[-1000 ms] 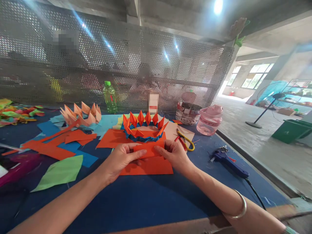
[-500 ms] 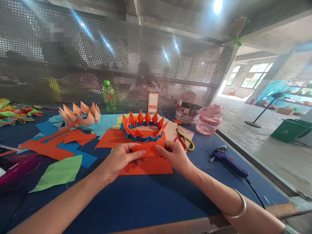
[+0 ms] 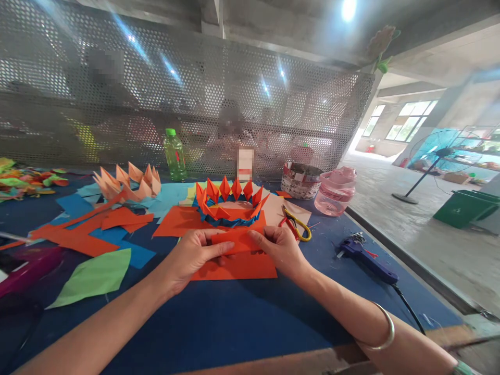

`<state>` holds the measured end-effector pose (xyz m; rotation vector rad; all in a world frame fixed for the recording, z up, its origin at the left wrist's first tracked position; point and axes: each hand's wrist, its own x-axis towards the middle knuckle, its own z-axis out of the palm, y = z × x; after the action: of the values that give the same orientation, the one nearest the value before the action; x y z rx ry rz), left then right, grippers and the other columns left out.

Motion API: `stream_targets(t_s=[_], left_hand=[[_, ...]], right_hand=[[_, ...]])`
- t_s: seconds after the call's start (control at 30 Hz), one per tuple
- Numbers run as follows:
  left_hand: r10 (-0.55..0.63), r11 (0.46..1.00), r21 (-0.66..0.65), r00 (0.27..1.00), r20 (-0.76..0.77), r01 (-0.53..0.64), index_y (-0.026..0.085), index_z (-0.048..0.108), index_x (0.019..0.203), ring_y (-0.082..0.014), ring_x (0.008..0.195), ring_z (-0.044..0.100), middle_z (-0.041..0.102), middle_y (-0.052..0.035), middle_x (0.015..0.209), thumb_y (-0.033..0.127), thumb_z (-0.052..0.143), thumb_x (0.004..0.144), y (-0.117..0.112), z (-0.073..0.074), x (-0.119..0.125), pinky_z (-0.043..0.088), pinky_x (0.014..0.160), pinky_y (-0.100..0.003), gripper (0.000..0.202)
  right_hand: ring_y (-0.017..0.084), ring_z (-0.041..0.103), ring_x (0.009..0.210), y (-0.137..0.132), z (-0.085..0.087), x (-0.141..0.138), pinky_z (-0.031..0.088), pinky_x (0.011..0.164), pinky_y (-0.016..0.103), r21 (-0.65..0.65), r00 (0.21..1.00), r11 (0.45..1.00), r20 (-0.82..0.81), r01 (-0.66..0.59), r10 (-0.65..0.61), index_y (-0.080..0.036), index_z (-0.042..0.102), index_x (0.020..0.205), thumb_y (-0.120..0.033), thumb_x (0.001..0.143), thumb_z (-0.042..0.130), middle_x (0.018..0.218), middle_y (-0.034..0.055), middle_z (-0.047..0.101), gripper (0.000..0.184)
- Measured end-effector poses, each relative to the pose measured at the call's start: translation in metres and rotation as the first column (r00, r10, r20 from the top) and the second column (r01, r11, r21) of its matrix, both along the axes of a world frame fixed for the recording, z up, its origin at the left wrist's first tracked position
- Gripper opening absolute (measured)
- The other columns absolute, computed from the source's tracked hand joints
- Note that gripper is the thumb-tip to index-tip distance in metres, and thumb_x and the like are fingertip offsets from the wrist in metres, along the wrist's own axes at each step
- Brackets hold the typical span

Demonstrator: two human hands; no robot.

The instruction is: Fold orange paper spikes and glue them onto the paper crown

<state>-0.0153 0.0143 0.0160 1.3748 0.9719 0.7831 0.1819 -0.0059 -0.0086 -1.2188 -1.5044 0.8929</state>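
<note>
Orange paper strip point(image 3: 238, 241) is pinched at both ends by my left hand point(image 3: 191, 259) and right hand point(image 3: 278, 251), keeping it taut over a bigger orange sheet point(image 3: 234, 267); folded paper crown point(image 3: 228, 205) at 12 o'clock, yellow-handled scissors point(image 3: 296, 225) at 1.

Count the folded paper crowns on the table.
2: the orange-and-blue crown at centre, and the peach crown to its left. The paper scraps could hide others.
</note>
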Motion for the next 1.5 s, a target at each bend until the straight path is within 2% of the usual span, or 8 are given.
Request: stream_targets(t_s=[0.2,0.37,0.57,0.77,0.93,1.07,1.33,1.5], left_hand=[[-0.005,1.000,0.024,1.000,0.001,0.005,0.016,0.075,0.076,-0.0089,0.053,0.058,0.073,-0.0024,0.068,0.031,0.079,0.067,-0.0006,0.0013,0.0004,0.047,0.055,-0.019,0.018],[-0.004,1.000,0.029,1.000,0.006,0.004,0.017,0.075,0.076,-0.0095,0.054,0.059,0.073,-0.0017,0.067,0.031,0.080,0.067,-0.0008,0.0015,0.0010,0.047,0.055,-0.019,0.017],[-0.006,0.999,0.037,1.000,-0.010,0.006,0.017,0.075,0.077,-0.0105,0.055,0.059,0.073,-0.0026,0.068,0.032,0.078,0.068,-0.0015,0.0011,0.0014,0.047,0.056,-0.020,0.017],[0.022,0.999,0.036,1.000,-0.022,-0.022,0.017,0.074,0.073,-0.0108,0.052,0.060,0.073,-0.0021,0.064,0.032,0.079,0.065,-0.0015,0.0026,0.0028,0.047,0.056,-0.021,0.017],[0.035,0.998,0.045,0.999,0.005,-0.035,0.017,0.075,0.077,-0.0136,0.061,0.063,0.073,-0.0024,0.067,0.032,0.079,0.063,-0.0028,0.0052,0.0042,0.049,0.056,-0.021,0.021],[0.026,0.998,0.064,1.000,-0.009,-0.026,0.017,0.075,0.075,-0.0135,0.059,0.062,0.072,-0.0019,0.064,0.031,0.079,0.063,-0.0032,0.0047,0.0038,0.050,0.056,-0.022,0.019],[0.021,0.997,0.081,0.999,-0.034,-0.018,0.018,0.075,0.075,-0.0134,0.060,0.062,0.073,-0.0018,0.066,0.033,0.078,0.065,-0.0035,0.0009,0.0031,0.049,0.056,-0.021,0.019],[-0.016,0.998,0.057,1.000,0.006,0.016,0.019,0.075,0.076,-0.0109,0.062,0.061,0.073,0.0004,0.067,0.031,0.079,0.067,-0.0027,-0.0005,0.0005,0.048,0.060,-0.018,0.016]], right_hand=[[0.006,0.037,0.044,-0.0024,0.0041,-0.0004,0.028,0.042,0.019,0.006,1.000,1.000,0.016,0.023,-0.023,-0.021,0.027,0.050,-0.061,0.077,0.059,0.049,-0.0072,0.024,0.058],[0.009,0.046,0.044,-0.0035,0.0031,0.0003,0.022,0.041,0.021,-0.020,0.999,0.999,0.033,0.031,-0.030,-0.020,0.034,0.049,-0.059,0.079,0.057,0.045,-0.0050,0.033,0.055],[0.011,0.053,0.048,-0.0048,0.0055,-0.0002,0.028,0.043,0.021,-0.034,0.998,0.998,0.043,0.047,-0.046,-0.018,0.044,0.049,-0.057,0.080,0.058,0.046,-0.0013,0.047,0.052],[0.010,0.050,0.045,-0.0034,0.0062,-0.0002,0.020,0.039,0.021,-0.030,0.999,0.999,0.042,0.015,-0.014,-0.020,0.037,0.048,-0.060,0.077,0.060,0.043,-0.0048,0.036,0.055],[0.013,0.059,0.060,-0.0055,0.0011,-0.0024,0.041,0.050,0.022,-0.090,0.991,0.988,-0.049,-0.128,0.124,-0.014,0.070,0.078,-0.052,0.072,0.071,0.069,0.0026,0.067,0.038],[0.018,0.064,0.073,-0.0072,-0.0003,-0.0035,0.049,0.062,0.026,-0.117,0.978,0.974,-0.094,-0.195,0.185,-0.014,0.074,0.095,-0.047,0.070,0.073,0.087,0.0063,0.073,0.042],[0.014,0.059,0.059,-0.0064,0.0032,-0.0035,0.042,0.049,0.022,-0.099,0.988,0.983,0.007,-0.156,0.157,-0.014,0.072,0.069,-0.042,0.072,0.071,0.065,0.0034,0.069,0.028],[0.012,0.055,0.056,-0.0082,0.0027,-0.0043,0.040,0.052,0.023,-0.083,0.982,0.979,0.022,-0.185,0.188,-0.015,0.069,0.069,-0.038,0.075,0.068,0.066,0.0025,0.067,0.025]])
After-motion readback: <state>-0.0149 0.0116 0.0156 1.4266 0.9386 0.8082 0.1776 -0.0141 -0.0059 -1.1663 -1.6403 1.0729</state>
